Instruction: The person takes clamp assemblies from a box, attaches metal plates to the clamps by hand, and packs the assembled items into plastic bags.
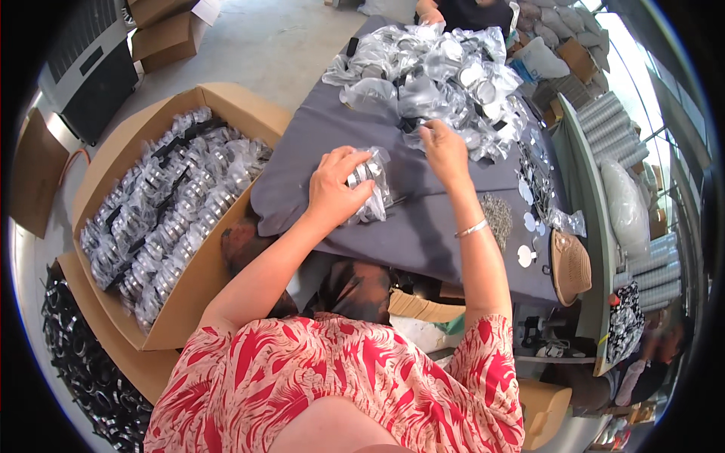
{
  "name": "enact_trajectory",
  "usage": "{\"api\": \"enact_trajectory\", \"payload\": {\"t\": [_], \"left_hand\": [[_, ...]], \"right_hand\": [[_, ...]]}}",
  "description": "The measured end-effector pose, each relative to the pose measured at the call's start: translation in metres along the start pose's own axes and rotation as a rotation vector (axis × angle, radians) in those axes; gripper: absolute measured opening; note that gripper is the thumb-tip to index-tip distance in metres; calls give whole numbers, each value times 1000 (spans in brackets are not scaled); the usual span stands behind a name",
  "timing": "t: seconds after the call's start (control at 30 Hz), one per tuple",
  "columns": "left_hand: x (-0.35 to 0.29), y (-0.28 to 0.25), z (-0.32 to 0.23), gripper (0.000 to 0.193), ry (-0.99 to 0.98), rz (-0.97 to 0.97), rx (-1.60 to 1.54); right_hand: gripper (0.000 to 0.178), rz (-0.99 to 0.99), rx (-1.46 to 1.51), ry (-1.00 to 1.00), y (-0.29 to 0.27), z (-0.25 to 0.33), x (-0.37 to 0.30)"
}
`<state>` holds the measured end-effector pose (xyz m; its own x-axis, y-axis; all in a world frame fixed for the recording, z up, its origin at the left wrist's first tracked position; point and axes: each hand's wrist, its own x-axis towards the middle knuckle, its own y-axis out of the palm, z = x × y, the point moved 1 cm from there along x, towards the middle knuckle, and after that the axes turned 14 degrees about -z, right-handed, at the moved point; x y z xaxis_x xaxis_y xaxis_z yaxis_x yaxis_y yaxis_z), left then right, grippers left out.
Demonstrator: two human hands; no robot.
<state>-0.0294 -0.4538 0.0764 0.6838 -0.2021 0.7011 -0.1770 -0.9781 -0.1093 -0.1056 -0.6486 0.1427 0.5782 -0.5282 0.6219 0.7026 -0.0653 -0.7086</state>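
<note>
On the near left part of the dark cloth-covered table (302, 113), my left hand (332, 185) curls around a few silver round metal pieces (361, 175) standing on edge in clear plastic bags. My right hand (445, 151) is at the near edge of a big pile of bagged metal pieces (423, 68). Its thumb and fingers pinch together on what looks like a clear plastic bag (413, 140); the contents at the fingertips are hard to make out. A silver bangle (472, 229) circles my right wrist.
Left of the table stands an open cardboard box (170, 302) holding rows of bagged metal pieces. Black parts (83, 362) fill another container below it. At the table's right lie a straw hat (568, 266), metal pins (496, 219) and white discs (526, 255). Another person's hand (429, 13) is beyond the pile.
</note>
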Motion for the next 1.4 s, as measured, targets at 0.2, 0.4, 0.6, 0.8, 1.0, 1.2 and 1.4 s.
{"api": "enact_trajectory", "payload": {"t": [0.2, 0.4, 0.6, 0.8, 1.0, 1.2, 1.4], "left_hand": [[3, -2, -4, 38, 8, 5, -7], [0, -3, 2, 39, 19, -5, -36], [1, 2, 5, 39, 29, 67, -87], [2, 3, -2, 39, 39, 71, -63], [1, 3, 2, 39, 68, 78, -56], [1, 2, -3, 38, 46, 81, -95], [1, 1, 1, 38, 58, 81, -86]], "right_hand": [[38, 277, -275, -72, 12, -36, 28], [24, 161, -45, 128, 1, -72, 3], [21, 118, -400, -5, -11, -79, -13], [10, 13, -748, -378, -19, -67, -15], [10, 48, -545, -431, -21, -57, -19], [12, 261, -541, -466, -25, -2, -22], [25, 556, -485, -346, 3, 33, -16]]}}
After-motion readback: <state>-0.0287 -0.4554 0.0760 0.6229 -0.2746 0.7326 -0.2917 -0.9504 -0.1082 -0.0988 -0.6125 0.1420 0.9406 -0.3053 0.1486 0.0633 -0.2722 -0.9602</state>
